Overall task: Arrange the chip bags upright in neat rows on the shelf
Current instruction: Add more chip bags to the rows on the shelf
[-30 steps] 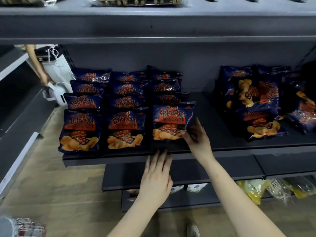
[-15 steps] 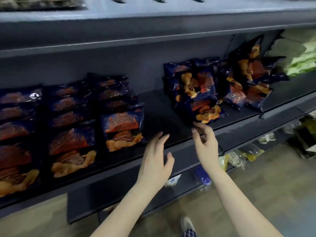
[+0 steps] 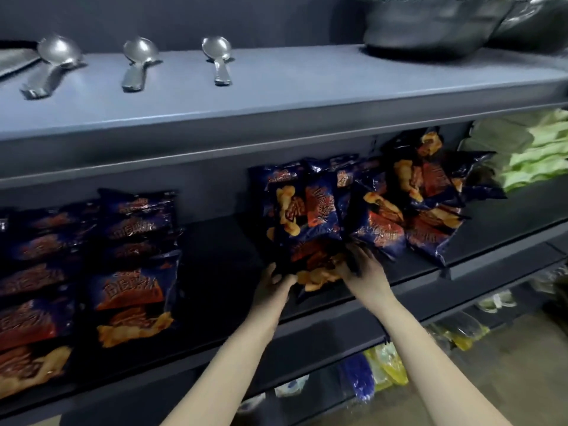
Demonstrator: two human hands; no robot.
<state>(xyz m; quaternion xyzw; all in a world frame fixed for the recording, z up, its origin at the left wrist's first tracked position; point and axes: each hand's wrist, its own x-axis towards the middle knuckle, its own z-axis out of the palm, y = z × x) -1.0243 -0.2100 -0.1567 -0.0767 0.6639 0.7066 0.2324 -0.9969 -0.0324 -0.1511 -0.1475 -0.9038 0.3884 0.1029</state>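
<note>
Several rows [image 3: 132,272] left of the pile [image 3: 399,216] look done; the pile remains, left hand [image 3: 272,285] and right hand [image 3: 367,273] gripping its front bag [image 3: 310,256].

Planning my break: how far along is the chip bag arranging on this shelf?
Done: neat rows of chip bags sit at the left of the shelf. In hand: the left hand and right hand grip the front chip bag of the jumbled pile. Left: that pile of tilted, overlapping bags, with bare shelf waiting between.
</note>
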